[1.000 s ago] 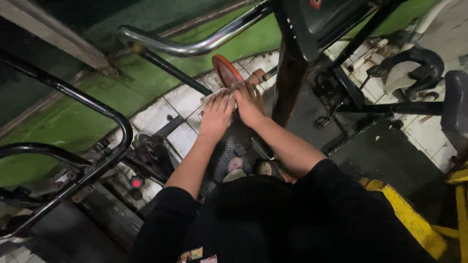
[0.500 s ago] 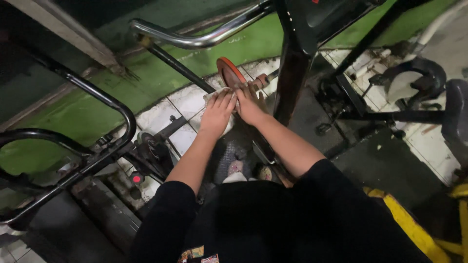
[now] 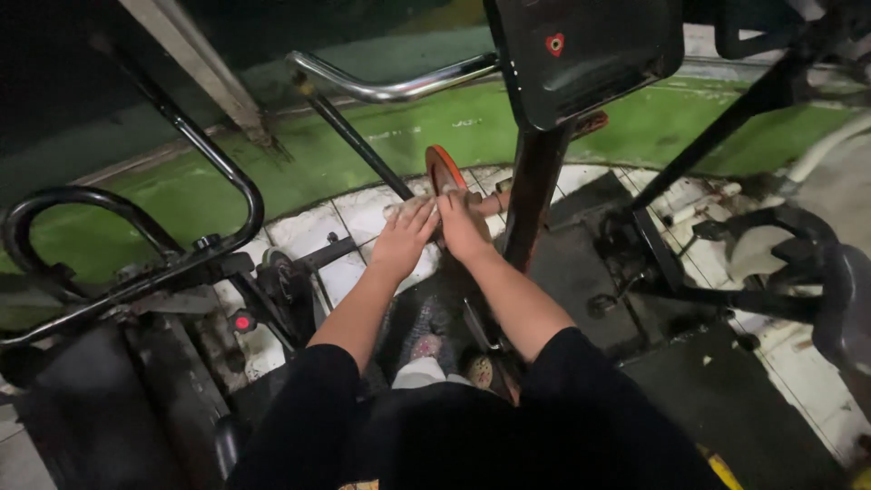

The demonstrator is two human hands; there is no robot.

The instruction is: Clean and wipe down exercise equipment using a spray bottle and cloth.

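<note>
My left hand (image 3: 402,238) presses a pale cloth (image 3: 399,209) flat against the base of an exercise machine, fingers together on top of it. My right hand (image 3: 462,225) lies right beside it, fingers against the orange-rimmed disc (image 3: 444,168) and the reddish axle stub behind it. Both arms reach forward from my black sleeves. Most of the cloth is hidden under my left hand.
A dark upright post (image 3: 535,181) rises just right of my hands, topped by a black pad (image 3: 585,50). Chrome and black handlebars (image 3: 227,181) curve at left. White floor tiles (image 3: 299,231), a green wall, and more machine frames (image 3: 780,263) at right surround me.
The view has tilted up and shifted, so more of the black pad and green wall shows. Both hands stay together on the cloth and disc, with little movement.
</note>
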